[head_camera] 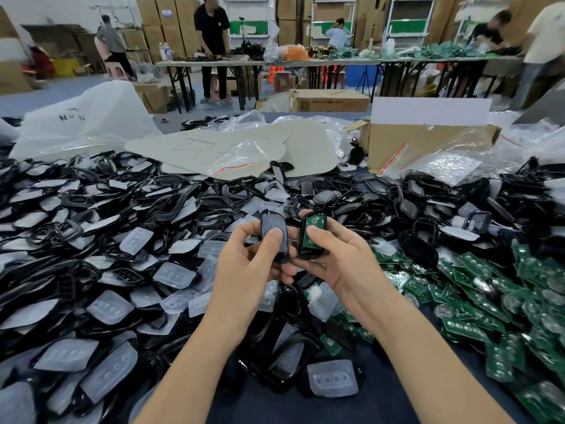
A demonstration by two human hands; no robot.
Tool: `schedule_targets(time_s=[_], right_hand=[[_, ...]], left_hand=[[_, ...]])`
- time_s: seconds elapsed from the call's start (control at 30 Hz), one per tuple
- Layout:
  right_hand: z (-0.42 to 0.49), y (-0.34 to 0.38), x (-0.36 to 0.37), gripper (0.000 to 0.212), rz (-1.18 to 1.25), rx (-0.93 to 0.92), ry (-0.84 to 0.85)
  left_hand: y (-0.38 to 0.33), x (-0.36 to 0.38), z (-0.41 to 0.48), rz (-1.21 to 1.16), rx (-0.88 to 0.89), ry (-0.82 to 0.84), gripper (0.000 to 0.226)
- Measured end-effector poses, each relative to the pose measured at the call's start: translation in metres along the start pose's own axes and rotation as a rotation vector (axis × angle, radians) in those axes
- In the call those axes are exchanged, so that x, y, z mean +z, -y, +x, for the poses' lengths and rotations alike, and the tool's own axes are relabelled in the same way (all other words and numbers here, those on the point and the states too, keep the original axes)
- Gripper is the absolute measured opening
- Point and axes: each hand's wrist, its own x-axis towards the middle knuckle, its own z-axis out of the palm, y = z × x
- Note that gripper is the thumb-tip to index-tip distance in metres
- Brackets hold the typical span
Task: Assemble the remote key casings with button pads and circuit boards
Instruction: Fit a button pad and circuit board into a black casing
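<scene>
A smooth, dark, oblong casing half (273,237) is pinched upright in the left grip (244,261), thumb on its face. A glossy black shell (309,254) bearing a green circuit board (315,221) is clasped in the right grip (342,264). Below, the surface (305,408) is heaped with black casings (122,194), translucent dimpled button pads (174,275) and green boards (477,301).

At centre, the left hand (247,267) grips a black casing half (270,221), thumb on its face. The right hand (339,264) holds a second casing shell (308,254) with a green circuit board (313,221) inside, thumb on the board. Translucent button pads (174,275) and black casings (171,206) lie heaped at 9 o'clock, with loose circuit boards (489,301) at 4 o'clock on the dark surface (382,393).
</scene>
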Motion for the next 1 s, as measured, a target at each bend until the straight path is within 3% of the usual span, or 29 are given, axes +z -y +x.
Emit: schedule_targets(time_s=[0.27,0.4,0.5,0.57,0.63,0.77,0.9,1.0], right_hand=[[0.0014,-0.0041,-0.0005,0.026,-0.029,-0.033,0.003],[0.0051,-0.0045,-0.0025,0.025,-0.028,-0.042,-0.097],[0.007,-0.0035,-0.0016,0.018,0.065,-0.043,-0.175],[0.0077,-0.0015,-0.0019,0.012,0.113,-0.026,-0.233],[0.0073,0.0005,-0.0029,0.013,0.148,0.01,-0.26],[0.006,0.0015,-0.0037,0.017,0.136,0.033,-0.241],[0.003,-0.0034,-0.0022,0.022,0.05,0.016,-0.179],[0.0005,-0.0064,0.0,0.02,-0.006,0.006,-0.129]], left_hand=[[0.0069,-0.0026,0.0016,0.073,0.038,-0.03,0.009],[0.0079,-0.0069,0.0039,0.099,0.022,-0.076,0.015],[0.0075,-0.0076,0.0055,0.035,0.017,-0.105,0.004],[0.0076,-0.0076,0.0069,-0.006,-0.001,-0.132,0.017],[0.0056,-0.0072,0.0076,-0.071,-0.016,-0.157,0.015],[0.0042,-0.0074,0.0078,-0.127,-0.031,-0.143,0.011],[0.0037,-0.0045,0.0059,-0.059,-0.032,-0.084,0.022],[0.0034,-0.0052,0.0048,0.008,-0.016,-0.093,0.014]])
